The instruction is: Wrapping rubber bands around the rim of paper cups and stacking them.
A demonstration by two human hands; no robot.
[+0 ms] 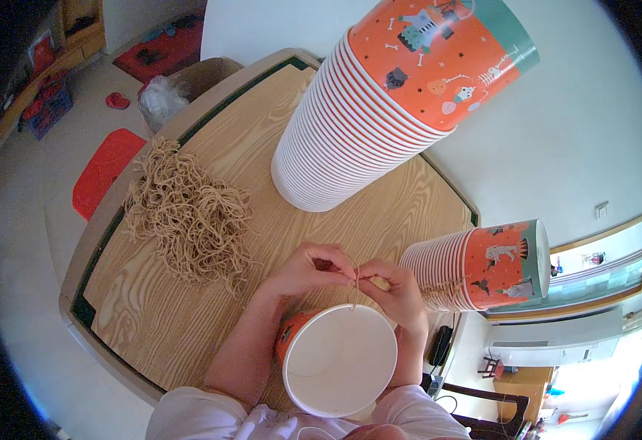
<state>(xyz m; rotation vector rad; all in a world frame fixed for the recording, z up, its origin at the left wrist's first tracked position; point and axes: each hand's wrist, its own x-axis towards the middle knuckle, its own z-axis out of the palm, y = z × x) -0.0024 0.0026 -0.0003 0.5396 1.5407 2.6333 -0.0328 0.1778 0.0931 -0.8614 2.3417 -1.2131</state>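
Observation:
A paper bucket, white inside and orange outside, sits tilted against my body between my forearms, its mouth facing me. A thin tan twine rises from the far rim of the bucket to my fingertips. My left hand pinches the twine just beyond the rim. Fingertip to fingertip with it, my right hand pinches the same twine. A small loop of it arches above the fingers. Whether the twine is knotted is too small to tell.
A tangled heap of tan twine pieces lies on the left of the wooden table. A tall stack of upturned buckets stands at the far side. Right of my hands is a shorter stack. A red stool stands beyond the left edge.

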